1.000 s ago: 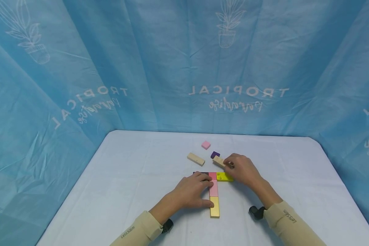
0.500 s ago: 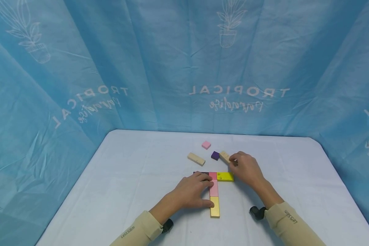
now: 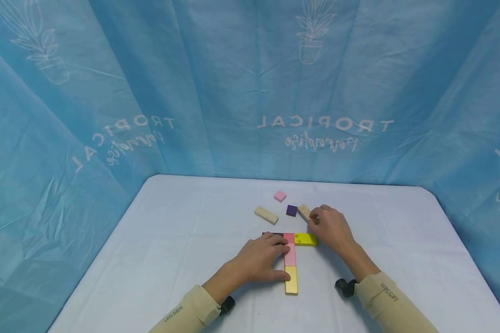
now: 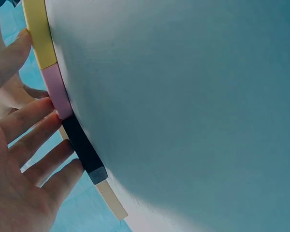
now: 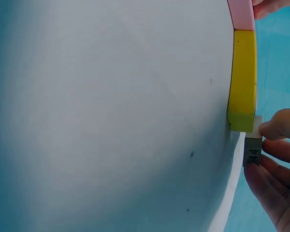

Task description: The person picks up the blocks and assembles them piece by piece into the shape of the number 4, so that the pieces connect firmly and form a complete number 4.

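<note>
Head view: the purple piece (image 3: 291, 211) sits squarer than before, the wooden block (image 3: 303, 212) at its three o'clock and a loose plank (image 3: 266, 215) at nine; left wrist view: the left grip (image 4: 19, 191), fingers extended, touches the pink block (image 4: 59, 94) and dark block (image 4: 83, 145); right wrist view: the right grip (image 5: 282, 171) pinches the wooden block at its nine o'clock.

Two hands (image 3: 259, 261) (image 3: 331, 230), two wooden bars (image 3: 266, 215) (image 3: 303, 212), one yellow bar (image 3: 306, 239), one gold bar (image 3: 291, 283), one pink bar (image 3: 291, 255), one dark bar (image 4: 84, 145), two pink squares (image 3: 280, 196) (image 3: 289, 237), one purple square (image 3: 291, 211)
</note>
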`<state>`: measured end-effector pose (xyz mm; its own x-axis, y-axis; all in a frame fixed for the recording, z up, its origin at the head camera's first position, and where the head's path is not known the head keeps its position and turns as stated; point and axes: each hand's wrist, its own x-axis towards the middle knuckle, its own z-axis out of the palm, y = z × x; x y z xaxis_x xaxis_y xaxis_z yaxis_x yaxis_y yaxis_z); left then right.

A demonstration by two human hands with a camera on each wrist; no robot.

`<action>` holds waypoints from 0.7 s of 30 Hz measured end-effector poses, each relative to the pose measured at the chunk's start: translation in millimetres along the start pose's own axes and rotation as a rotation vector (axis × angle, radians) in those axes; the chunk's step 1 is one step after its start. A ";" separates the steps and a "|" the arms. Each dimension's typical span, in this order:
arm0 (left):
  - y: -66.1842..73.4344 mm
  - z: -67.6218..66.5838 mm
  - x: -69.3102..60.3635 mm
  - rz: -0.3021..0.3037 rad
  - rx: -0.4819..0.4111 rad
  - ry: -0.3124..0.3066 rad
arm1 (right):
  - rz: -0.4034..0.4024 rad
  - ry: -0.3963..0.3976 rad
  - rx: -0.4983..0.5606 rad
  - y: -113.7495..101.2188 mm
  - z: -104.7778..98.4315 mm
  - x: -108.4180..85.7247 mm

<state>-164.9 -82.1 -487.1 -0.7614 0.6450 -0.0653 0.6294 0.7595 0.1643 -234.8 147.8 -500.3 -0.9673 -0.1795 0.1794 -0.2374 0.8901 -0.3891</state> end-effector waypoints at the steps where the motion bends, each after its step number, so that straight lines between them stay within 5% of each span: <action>1: 0.0 0.2 0.1 -0.002 0.000 -0.003 | 0.001 -0.002 -0.001 -1.1 0.0 0.2; 21: 1.2 1.4 -0.5 -0.016 -0.001 -0.004 | 0.001 -0.017 0.010 -18.7 9.1 8.8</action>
<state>-163.6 -81.3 -488.2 -0.7707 0.6332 -0.0715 0.6171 0.7696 0.1639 -239.7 125.7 -499.7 -0.9688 -0.1861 0.1634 -0.2374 0.8859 -0.3984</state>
